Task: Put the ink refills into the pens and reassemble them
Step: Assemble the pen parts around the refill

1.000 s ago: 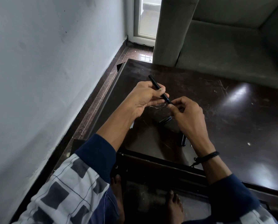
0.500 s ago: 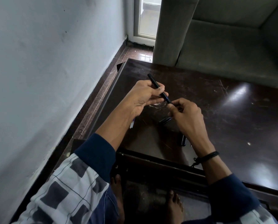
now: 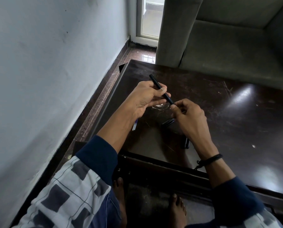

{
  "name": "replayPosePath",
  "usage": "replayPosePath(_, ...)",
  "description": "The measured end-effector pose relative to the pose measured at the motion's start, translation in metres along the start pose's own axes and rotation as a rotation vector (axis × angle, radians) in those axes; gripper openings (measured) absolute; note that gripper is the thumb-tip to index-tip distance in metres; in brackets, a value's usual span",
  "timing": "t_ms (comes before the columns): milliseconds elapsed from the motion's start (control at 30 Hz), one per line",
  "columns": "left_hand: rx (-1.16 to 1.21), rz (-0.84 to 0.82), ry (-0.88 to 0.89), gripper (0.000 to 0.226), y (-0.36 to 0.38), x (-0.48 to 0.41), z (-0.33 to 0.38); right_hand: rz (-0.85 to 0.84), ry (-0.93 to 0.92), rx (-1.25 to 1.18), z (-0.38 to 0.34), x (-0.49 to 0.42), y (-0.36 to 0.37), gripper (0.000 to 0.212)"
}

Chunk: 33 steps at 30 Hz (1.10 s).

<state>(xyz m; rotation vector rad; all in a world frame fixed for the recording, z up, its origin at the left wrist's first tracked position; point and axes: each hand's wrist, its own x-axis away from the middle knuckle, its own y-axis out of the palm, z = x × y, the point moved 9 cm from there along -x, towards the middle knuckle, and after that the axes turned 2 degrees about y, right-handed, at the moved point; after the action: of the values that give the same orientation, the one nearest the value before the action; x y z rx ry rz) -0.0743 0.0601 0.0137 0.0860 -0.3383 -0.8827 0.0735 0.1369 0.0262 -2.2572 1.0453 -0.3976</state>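
Gripping a thin black plastic pen in the left hand, thumb and fingers curled round its middle, up above the table and not touching it. Far end pointing to 11 o'clock, near end to 4 o'clock. Pinching that near end with the right hand, thumb and first finger pressed together on the tip, other fingers curled in; too small to make out anything else between the fingertips. Both hands close together over the left part of a dark brown shiny wooden table.

Lying on the table under the right hand, at 6 o'clock from the pen: a short black pen piece, and nearer the front edge another short black piece. Peeking out from under the left arm at 7 o'clock: thin white and blue ink refills, close to the table's left edge.

Wide shiny tabletop stretching out at 3 o'clock. Only a thin strip of brown floor at 9 o'clock, then a pale wall. Grey sofa right behind the far table edge at 12 o'clock. Black cord band round the right wrist.
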Motion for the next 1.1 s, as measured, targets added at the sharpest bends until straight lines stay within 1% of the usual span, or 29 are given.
replayPosePath(133,-0.003,-0.002,0.004,0.013,0.001,0.0001,-0.0001,0.032,0.003,-0.013,0.0011,-0.0002,-0.0031,0.021)
replayPosePath(300,-0.017,-0.006,0.005,0.013,0.0021,-0.0003,-0.0015,0.022,0.003,0.007,0.0013,-0.0004,-0.0028,0.009)
replayPosePath(400,-0.011,-0.006,0.006,0.012,0.0013,-0.0003,-0.0002,0.0,-0.003,0.02,-0.0008,-0.0005,-0.0002,0.013)
replayPosePath(567,-0.007,-0.01,0.009,0.013,0.001,-0.0004,-0.0003,0.04,-0.005,-0.007,-0.0003,-0.0007,-0.0031,0.017)
replayPosePath(700,-0.015,-0.017,0.011,0.013,0.0024,-0.0004,-0.0001,0.034,-0.009,0.009,0.0001,-0.0001,-0.0034,0.009)
replayPosePath(833,-0.009,-0.021,0.009,0.013,0.0017,-0.0007,0.0006,0.003,-0.011,0.029,-0.0007,-0.0007,-0.0007,0.013)
replayPosePath(967,-0.008,-0.02,0.009,0.013,0.0006,-0.0008,0.0008,0.03,-0.027,0.009,-0.0024,0.0002,-0.0021,0.015)
replayPosePath(1100,-0.007,-0.027,0.007,0.011,0.0015,-0.0006,0.0,0.052,-0.024,-0.009,-0.0015,0.001,-0.0049,0.013)
